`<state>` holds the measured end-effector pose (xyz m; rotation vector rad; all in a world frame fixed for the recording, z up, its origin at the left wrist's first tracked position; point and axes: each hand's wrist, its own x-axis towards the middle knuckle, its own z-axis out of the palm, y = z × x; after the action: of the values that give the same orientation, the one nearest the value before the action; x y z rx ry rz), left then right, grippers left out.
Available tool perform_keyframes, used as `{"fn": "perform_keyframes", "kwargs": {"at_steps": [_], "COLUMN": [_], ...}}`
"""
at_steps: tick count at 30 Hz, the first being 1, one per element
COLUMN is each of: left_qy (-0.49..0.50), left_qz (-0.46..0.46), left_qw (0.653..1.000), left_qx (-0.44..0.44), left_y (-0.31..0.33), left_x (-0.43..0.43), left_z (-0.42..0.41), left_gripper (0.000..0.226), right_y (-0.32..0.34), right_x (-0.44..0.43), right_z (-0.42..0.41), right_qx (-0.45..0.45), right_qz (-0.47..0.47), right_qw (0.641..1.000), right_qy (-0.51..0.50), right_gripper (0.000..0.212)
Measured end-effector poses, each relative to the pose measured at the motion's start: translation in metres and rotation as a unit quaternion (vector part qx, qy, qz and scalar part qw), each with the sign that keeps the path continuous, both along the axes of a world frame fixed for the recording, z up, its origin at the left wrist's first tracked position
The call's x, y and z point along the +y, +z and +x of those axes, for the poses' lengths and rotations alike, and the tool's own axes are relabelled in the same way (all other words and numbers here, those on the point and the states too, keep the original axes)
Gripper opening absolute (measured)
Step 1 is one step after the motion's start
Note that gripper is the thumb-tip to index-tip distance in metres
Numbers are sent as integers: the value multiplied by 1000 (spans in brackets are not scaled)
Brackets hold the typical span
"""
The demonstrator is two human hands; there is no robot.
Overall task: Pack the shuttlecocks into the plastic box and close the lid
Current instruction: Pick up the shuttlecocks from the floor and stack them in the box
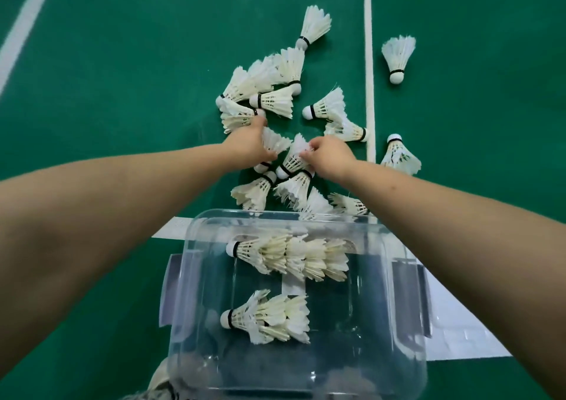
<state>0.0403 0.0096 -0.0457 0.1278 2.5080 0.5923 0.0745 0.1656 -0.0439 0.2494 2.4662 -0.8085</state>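
A clear plastic box [196,277] stands open on the green floor just in front of me, with two nested stacks of white feather shuttlecocks [291,257] [269,317] lying inside. Beyond it, several loose shuttlecocks [266,93] are scattered on the floor. My left hand [248,147] grips the feathers of one shuttlecock [275,142] in the pile. My right hand [329,154] pinches the feather skirt of another shuttlecock [292,159] beside it. No lid is clearly in view.
White court lines [370,62] run across the green floor; one passes under the box. Single shuttlecocks lie apart at the right [398,56] [398,154]. Purple latch flaps [171,292] hang on the box's sides.
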Motion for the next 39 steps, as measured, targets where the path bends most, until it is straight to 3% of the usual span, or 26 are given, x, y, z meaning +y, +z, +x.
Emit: {"fn": "perform_keyframes", "kwargs": {"at_steps": [5,11,18,23,27,32,35,39], "left_qy": [-12,-93,-158,-194,-231,-244,-237,-231], "left_qz": [25,17,9,29,8,-14,-22,-34], "left_qw": [999,993,984,979,970,969,971,972], "left_qx": [26,71,76,57,72,28,18,-14], "left_y": [36,104,149,152,148,127,116,97], "left_x": [2,-1,-13,-7,-8,-12,-17,-24], "left_z": [8,28,86,121,140,158,162,163], "left_gripper": [66,61,62,62,65,65,65,66], "right_y": [28,99,140,143,129,107,95,74], "right_x": [1,17,24,9,0,3,3,-4], "right_z": [15,51,129,161,180,187,192,195], "right_qx": [42,92,98,106,54,-39,-89,-166], "right_qz": [-51,-26,-99,-98,10,126,133,47], "right_qw": [997,995,985,983,998,988,982,984], "right_qy": [-28,12,-98,-114,-8,82,104,47], "right_gripper": [21,23,27,28,22,24,21,22]}}
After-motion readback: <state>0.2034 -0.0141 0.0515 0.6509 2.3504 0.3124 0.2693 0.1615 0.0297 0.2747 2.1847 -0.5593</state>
